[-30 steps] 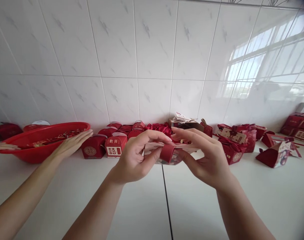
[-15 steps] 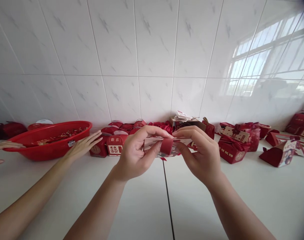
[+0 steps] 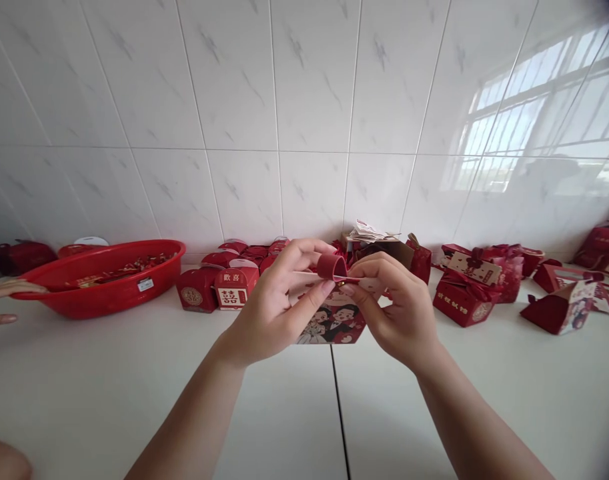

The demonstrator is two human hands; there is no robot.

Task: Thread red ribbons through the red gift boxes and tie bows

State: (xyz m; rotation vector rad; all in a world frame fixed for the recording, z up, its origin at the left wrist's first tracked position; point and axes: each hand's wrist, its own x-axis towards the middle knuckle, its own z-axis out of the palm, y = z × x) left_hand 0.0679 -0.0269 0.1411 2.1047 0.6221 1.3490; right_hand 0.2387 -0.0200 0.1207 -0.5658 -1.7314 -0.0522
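The box (image 3: 337, 327) has tipped to show you its front — a cartoon couple on red, a curled red loop (image 3: 329, 267) on top. Your left hand (image 3: 277, 303) and right hand (image 3: 401, 310) pinch its top edge over the counter (image 3: 409, 427).

Read on small box (image 3: 235, 289), left of left hand (image 3: 277, 307): 歡喜 on top flap (image 3: 231, 277), 囍 on front panel (image 3: 232, 298). Noted on ribboned box (image 3: 465, 298), right of right hand (image 3: 397, 307): gold characters (image 3: 451, 302), indistinct. On basin (image 3: 104, 299), farther left of left hand: white label (image 3: 145, 285), print too small.
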